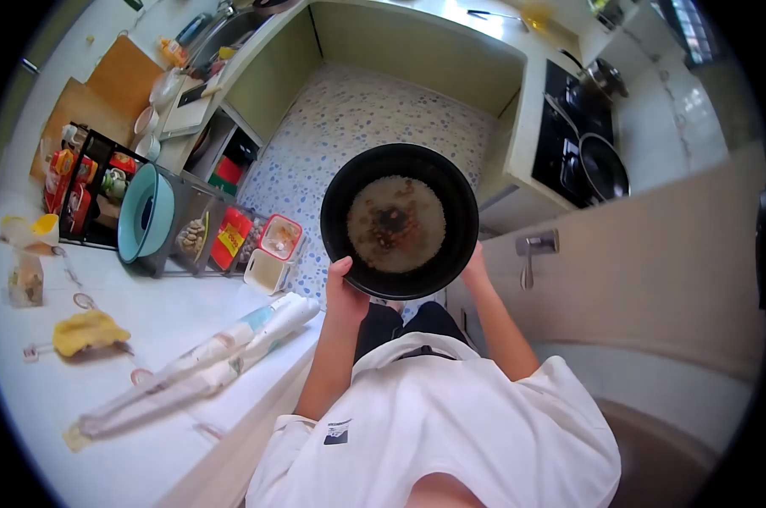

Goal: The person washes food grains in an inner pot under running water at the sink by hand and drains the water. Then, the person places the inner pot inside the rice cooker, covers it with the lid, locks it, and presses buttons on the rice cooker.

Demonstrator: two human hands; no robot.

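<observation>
A round black inner pot (336,199) is held level in front of my body, between both hands. Inside lie whitish grains that look like rice, in cloudy liquid (421,207), with reddish-brown pieces and a dark clump near the middle. My left hand (345,292) grips the pot's near left side, its thumb on the rim. At the near right side, my right hand (474,267) holds the pot from outside; most of its fingers are hidden behind the wall.
A door with a metal handle (537,245) stands close on my right. Beyond it, a stove (556,161) bears a frying pan (603,165) and a steel pot (605,78). On the left are a storage rack (213,203), a turquoise basin (161,216) and a counter (175,157). Speckled floor (366,102) lies ahead.
</observation>
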